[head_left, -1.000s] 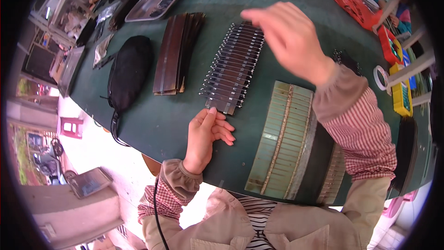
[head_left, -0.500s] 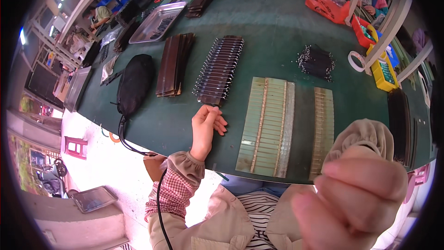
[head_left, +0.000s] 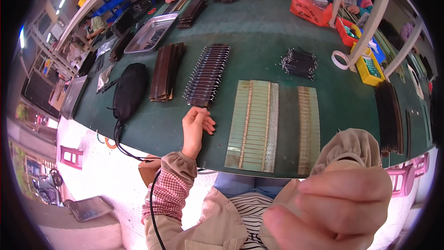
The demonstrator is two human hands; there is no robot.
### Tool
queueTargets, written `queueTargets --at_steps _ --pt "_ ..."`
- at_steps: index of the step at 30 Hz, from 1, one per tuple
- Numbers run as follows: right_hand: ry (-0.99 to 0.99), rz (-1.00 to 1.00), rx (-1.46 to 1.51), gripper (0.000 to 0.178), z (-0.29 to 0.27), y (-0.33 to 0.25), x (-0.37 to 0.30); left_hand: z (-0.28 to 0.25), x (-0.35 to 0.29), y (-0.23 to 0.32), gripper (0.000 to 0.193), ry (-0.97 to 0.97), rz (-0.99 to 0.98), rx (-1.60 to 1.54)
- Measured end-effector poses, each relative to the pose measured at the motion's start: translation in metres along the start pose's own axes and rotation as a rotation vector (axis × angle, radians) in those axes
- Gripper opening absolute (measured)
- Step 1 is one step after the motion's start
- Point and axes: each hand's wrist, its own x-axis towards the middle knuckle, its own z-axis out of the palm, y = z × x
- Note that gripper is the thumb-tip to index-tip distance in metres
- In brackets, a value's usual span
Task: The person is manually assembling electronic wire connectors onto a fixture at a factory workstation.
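My left hand (head_left: 196, 127) rests low over the green table. Its thumb lies near the index finger, the other fingers are loosely apart, and I see nothing in it. Just beyond its fingertips is the near end of a dark brown strip stack (head_left: 206, 75), crossed by a row of thin parts with pale tips. My right hand (head_left: 330, 203) is raised large and close at the lower right, its fingers curled; whatever they may hold is hidden. Between the hands lie a pale green slatted board (head_left: 252, 125) and a narrower slatted board (head_left: 308, 127).
Left of the stack are more brown strips (head_left: 166, 71), a black pouch (head_left: 131, 90) with a cord and a metal tray (head_left: 151, 32). Rightward lie a black bundle of thin parts (head_left: 299, 63), a tape roll (head_left: 340, 59) and a yellow bin (head_left: 368, 70). Other people sit across the table.
The whole view has shifted, so the table and its things sit further left. Both hands keep about the same pose, the left still beside the near end of the strip stack.
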Motion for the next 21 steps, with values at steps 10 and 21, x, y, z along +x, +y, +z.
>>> queueTargets --at_steps 10,21 --pt "0.133 0.226 0.052 0.021 -0.007 -0.029 -0.022 -0.009 -0.006 -0.001 0.018 -0.004 0.010 -0.017" --pt "-0.100 0.124 0.008 0.041 -0.027 0.003 -0.049 -0.011 -0.003 0.001 0.018 -0.022 0.005 0.055"
